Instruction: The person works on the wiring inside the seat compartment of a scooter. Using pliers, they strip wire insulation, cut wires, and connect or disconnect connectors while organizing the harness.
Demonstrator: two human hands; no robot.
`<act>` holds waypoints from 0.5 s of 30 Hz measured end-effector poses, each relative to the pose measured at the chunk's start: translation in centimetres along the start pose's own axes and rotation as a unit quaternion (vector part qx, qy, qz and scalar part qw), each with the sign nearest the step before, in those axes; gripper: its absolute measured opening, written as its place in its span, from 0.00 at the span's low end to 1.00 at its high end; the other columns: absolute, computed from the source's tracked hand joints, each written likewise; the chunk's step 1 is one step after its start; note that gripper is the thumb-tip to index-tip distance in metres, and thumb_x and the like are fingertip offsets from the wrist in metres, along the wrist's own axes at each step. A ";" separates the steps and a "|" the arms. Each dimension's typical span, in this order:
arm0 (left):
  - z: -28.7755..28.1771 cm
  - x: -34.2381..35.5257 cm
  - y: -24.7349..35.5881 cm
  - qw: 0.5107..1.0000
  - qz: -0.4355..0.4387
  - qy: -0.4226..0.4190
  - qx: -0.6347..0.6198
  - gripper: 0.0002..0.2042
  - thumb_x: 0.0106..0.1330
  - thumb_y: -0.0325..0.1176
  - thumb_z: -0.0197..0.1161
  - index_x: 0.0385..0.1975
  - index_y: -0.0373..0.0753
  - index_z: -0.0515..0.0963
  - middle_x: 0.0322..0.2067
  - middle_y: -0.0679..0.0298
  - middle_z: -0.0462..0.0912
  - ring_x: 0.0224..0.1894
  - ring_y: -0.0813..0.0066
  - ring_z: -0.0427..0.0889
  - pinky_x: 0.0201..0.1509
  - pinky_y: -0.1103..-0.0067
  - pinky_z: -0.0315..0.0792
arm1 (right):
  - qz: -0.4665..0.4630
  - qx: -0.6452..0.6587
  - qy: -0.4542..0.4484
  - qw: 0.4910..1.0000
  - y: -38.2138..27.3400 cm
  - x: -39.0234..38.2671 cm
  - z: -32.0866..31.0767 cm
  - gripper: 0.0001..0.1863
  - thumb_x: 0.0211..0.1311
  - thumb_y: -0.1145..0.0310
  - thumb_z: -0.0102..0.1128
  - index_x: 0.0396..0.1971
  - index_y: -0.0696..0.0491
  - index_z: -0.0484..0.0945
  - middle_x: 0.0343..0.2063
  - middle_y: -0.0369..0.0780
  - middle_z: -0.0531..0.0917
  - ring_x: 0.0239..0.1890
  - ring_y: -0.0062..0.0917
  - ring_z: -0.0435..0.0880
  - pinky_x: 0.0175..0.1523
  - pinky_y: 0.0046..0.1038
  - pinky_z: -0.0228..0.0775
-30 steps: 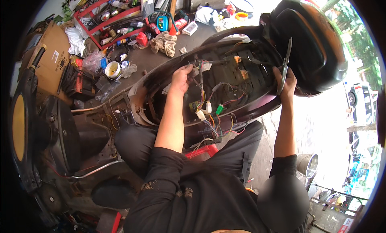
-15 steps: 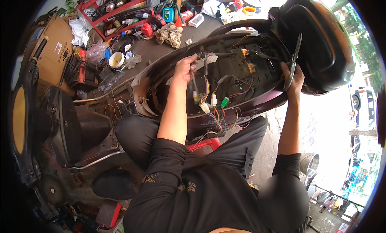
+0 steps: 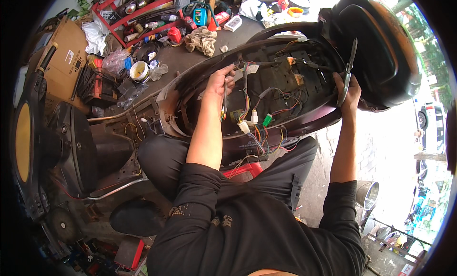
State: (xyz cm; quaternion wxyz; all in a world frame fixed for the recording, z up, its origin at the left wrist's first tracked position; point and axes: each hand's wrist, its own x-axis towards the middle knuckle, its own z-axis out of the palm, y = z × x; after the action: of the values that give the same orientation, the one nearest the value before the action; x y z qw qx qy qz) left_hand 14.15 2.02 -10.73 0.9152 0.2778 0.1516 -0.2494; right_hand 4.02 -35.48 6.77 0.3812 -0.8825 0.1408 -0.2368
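In front of me lies the opened body of a scooter [image 3: 185, 76], its seat off and its wiring bare. My left hand [image 3: 220, 82] is closed on a wire harness [image 3: 225, 102] over the front part of the opening, with a loose end dangling below the fingers. At the rear end, my right hand [image 3: 351, 90] grips a pair of scissors [image 3: 350, 62], blades pointing up and away from the wires. Between the hands hang a white connector [image 3: 243, 127], a smaller white plug [image 3: 254, 116] and a green connector [image 3: 267, 119] on coloured wires.
A black top box [image 3: 376, 52] rises behind the right hand. The handlebar and front panel [image 3: 76, 147] stand at far left. Beyond the scooter are a rag [image 3: 201, 41], bottles, a white tub [image 3: 139, 72] and a red rack [image 3: 112, 21]. A red stool [image 3: 245, 170] shows between my knees.
The dangling end of the harness under my left hand has swung a little to the left, and that hand has turned slightly. My right hand with the scissors is nearly still.
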 end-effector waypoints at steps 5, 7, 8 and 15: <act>-0.9 0.6 0.1 0.998 -0.044 -0.028 -0.036 0.08 0.70 0.32 0.63 0.31 0.37 0.73 0.23 0.66 0.78 0.13 0.89 0.66 0.16 0.87 0.57 | 0.004 0.006 -0.004 1.000 -0.3 -0.2 -0.2 0.23 0.54 0.53 0.75 0.34 0.60 0.82 0.24 0.41 0.85 0.29 0.21 0.79 0.40 0.26 0.72; -1.8 1.0 0.4 0.991 -0.079 -0.082 -0.068 0.07 0.71 0.31 0.61 0.32 0.37 0.72 0.24 0.65 0.79 0.13 0.89 0.68 0.16 0.87 0.57 | 0.000 0.006 -0.003 1.000 0.2 0.1 0.1 0.23 0.54 0.53 0.75 0.35 0.60 0.82 0.25 0.41 0.85 0.29 0.21 0.80 0.40 0.26 0.72; -1.9 1.1 0.5 0.986 -0.098 -0.109 -0.084 0.07 0.72 0.30 0.60 0.33 0.36 0.72 0.24 0.65 0.79 0.13 0.89 0.68 0.16 0.86 0.57 | 0.000 0.005 -0.003 1.000 0.4 0.2 0.2 0.23 0.54 0.53 0.75 0.35 0.60 0.82 0.25 0.41 0.85 0.29 0.21 0.80 0.40 0.26 0.72; -1.8 1.3 0.3 0.986 -0.112 -0.080 -0.094 0.05 0.72 0.29 0.57 0.34 0.36 0.71 0.27 0.64 0.81 0.14 0.90 0.69 0.16 0.86 0.56 | -0.047 0.009 0.009 0.999 0.5 0.0 0.3 0.19 0.57 0.57 0.73 0.33 0.59 0.81 0.18 0.33 0.78 0.22 0.15 0.72 0.30 0.21 0.64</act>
State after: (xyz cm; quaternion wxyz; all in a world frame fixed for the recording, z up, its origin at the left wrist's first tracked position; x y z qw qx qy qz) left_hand 15.12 2.82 -12.58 0.9126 0.1510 0.1310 -0.3567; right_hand 4.16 -35.63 6.27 0.3761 -0.8827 0.1007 -0.2630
